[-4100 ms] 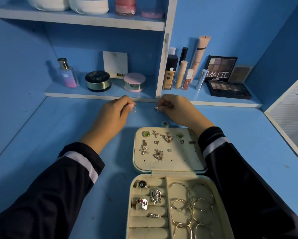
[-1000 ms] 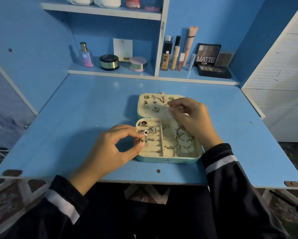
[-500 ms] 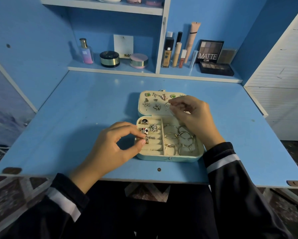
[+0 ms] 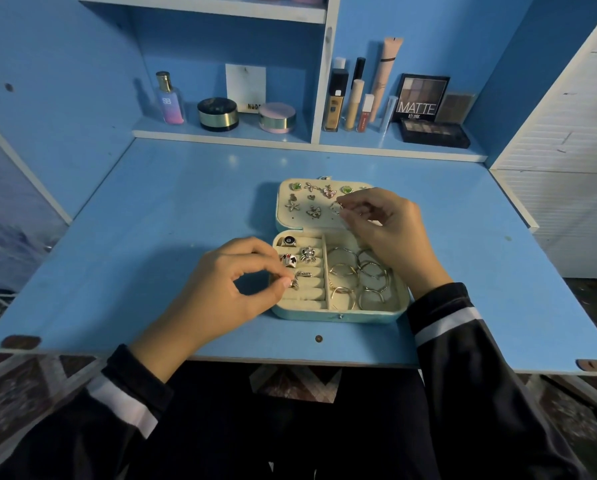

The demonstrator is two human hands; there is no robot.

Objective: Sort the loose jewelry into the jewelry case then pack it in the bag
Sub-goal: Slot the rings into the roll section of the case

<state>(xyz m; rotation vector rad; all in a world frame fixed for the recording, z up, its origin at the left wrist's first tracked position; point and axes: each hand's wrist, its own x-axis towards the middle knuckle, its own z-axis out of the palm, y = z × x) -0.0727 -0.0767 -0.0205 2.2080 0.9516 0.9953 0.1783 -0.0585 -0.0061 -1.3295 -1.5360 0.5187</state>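
Both hands have come back from the far side of the surface, where they were a few seconds ago, and are now over the open jewelry case (image 4: 338, 317).

The left hand (image 4: 221, 289) pinches a small silver ring (image 4: 294, 282) between thumb and forefinger, right at the padded rolls in the case's left compartment. Its other fingers are loosely curled. The right hand (image 4: 390, 233) is above the right side of the lid panel. Its thumb and forefinger are closed on a thin metal piece (image 4: 338, 204) that is too small to name. Studs (image 4: 313, 212) are pinned across the lid panel, and bangles (image 4: 359, 275) lie in the right compartment, partly under the right wrist.

The case sits near the front edge of the blue surface (image 4: 151, 220), a little right of centre, with its lid laid flat away from the person. The surface stretches wide to the left and right of the case and back to a low shelf (image 4: 221, 135). On that shelf a perfume bottle (image 4: 169, 98), jars, tubes and an eyeshadow palette (image 4: 420, 98) stand against the blue wall. A white cabinet (image 4: 567, 133) closes off the right side. Dark sleeves (image 4: 463, 358) with a white band cover both forearms.
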